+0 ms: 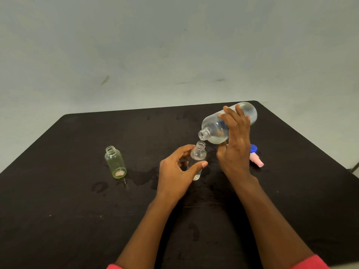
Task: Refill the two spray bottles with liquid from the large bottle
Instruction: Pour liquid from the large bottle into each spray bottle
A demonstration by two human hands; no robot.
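Here, at the left of the frame, a small greenish bottle [115,163] is seen standing upright on the dark counter [58,191], uncapped and well apart from both hands. How full it is cannot be told through the tinted wall. Wet patches [143,177] are spread over the counter between it and the centre.

Near the centre, the left hand [178,171] is curled round a small clear bottle [198,155], with the thumb in front and the fingers behind. The bottle is kept upright, its open neck pointing up. Its base is partly hidden, so whether it rests on the counter cannot be said.

Just right of centre, the large bottle [227,123] is gripped round its middle by the right hand [235,138], fingers laid over the top and thumb underneath. Its long axis runs from the upper right down to the lower left, and the open mouth is its lowest point. That mouth is held directly above the small clear bottle's neck, very near it but not touching. Something like a thin thread of liquid is seen in the gap, though it is too fine for certainty. Clear liquid is pooled along the lower side of the large bottle.

The pour is judged to depend on this alignment of mouth over neck. If the mouth is let drift to either side, more liquid is likely to be spilled.

At the right, behind the right wrist, a blue cap [254,148] and a pink spray head [256,160] are lying on the counter.
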